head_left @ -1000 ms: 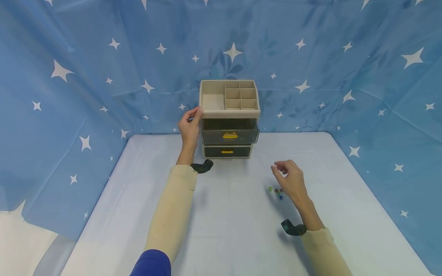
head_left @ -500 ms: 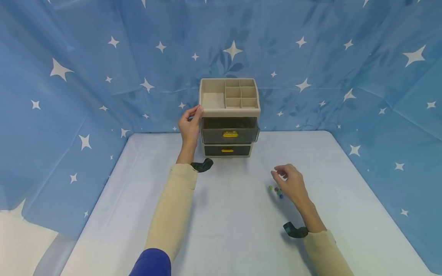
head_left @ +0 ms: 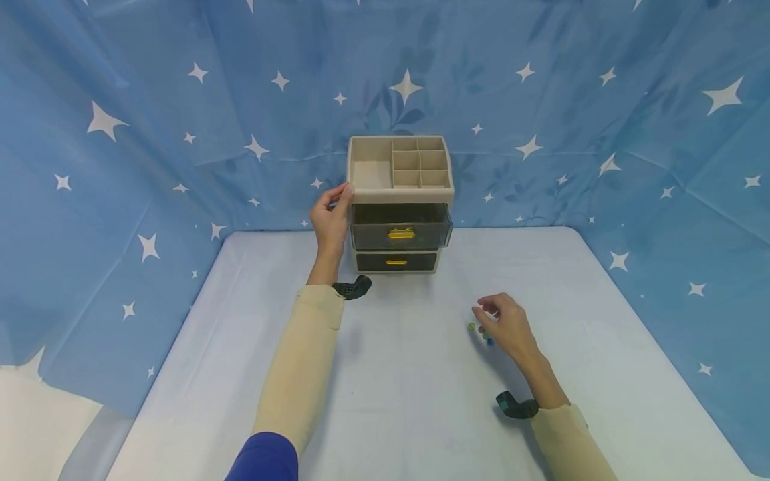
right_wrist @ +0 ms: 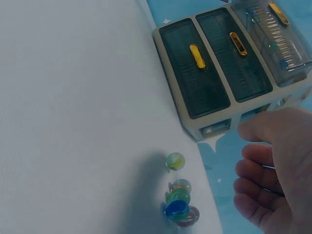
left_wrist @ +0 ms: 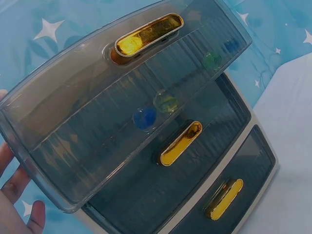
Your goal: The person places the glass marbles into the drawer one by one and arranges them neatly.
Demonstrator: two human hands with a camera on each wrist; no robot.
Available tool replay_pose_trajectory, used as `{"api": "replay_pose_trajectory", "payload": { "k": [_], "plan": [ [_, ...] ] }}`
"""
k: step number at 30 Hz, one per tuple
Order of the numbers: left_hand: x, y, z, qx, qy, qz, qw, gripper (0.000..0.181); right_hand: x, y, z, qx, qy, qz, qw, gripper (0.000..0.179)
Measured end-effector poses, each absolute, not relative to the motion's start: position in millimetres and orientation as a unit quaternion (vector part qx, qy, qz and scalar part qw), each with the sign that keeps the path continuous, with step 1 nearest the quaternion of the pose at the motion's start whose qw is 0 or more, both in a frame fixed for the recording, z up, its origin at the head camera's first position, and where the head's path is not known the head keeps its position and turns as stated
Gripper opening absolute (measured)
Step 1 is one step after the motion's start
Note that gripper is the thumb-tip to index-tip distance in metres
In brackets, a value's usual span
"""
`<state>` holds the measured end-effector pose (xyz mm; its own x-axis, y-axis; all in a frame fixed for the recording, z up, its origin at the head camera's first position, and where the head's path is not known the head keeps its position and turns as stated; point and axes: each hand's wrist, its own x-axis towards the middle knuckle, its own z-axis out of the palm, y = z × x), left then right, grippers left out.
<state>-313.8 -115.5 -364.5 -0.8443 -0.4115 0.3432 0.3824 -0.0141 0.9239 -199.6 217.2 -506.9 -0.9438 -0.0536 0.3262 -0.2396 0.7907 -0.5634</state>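
Note:
A cream desktop organizer [head_left: 372, 196] with smoky see-through drawers stands at the back of the table. Its top drawer [head_left: 385, 236] is pulled out; several marbles lie inside, among them a blue marble [left_wrist: 145, 118] and a green marble [left_wrist: 212, 60]. My left hand [head_left: 330, 224] holds the organizer's upper left front corner between thumb and fingers. Lower right, my right hand [head_left: 510, 327] hovers, loosely curled with nothing in it, over several marbles on the tabletop. A yellow-green marble [right_wrist: 175, 161] sits slightly apart from the cluster around a blue marble [right_wrist: 176, 209].
The white-covered table [head_left: 397, 387] spreads before the organizer. Behind and beside it hangs a blue star-patterned cloth [head_left: 240, 120]. Lower drawers [head_left: 396, 262] of the organizer are closed. Dark camera mounts [head_left: 517, 405] sit at both wrists.
My right hand has moved down toward the marbles on the table. The left hand keeps its place at the organizer, and the top drawer stays pulled out.

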Motion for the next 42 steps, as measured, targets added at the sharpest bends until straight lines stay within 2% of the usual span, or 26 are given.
{"api": "replay_pose_trajectory", "payload": {
  "k": [29, 42],
  "plan": [
    [-314.1, -114.9, -365.2, 0.01, -0.643, -0.712, 0.28, 0.027, -198.2, 223.6, -527.0, 0.102, -0.947, 0.298, 0.067, 0.024],
    [-315.0, -114.0, -366.3, 0.018, -0.644, -0.711, 0.281, 0.028, -200.1, 226.6, -532.2, 0.119, -0.949, 0.279, 0.084, 0.016]
  ]
}}
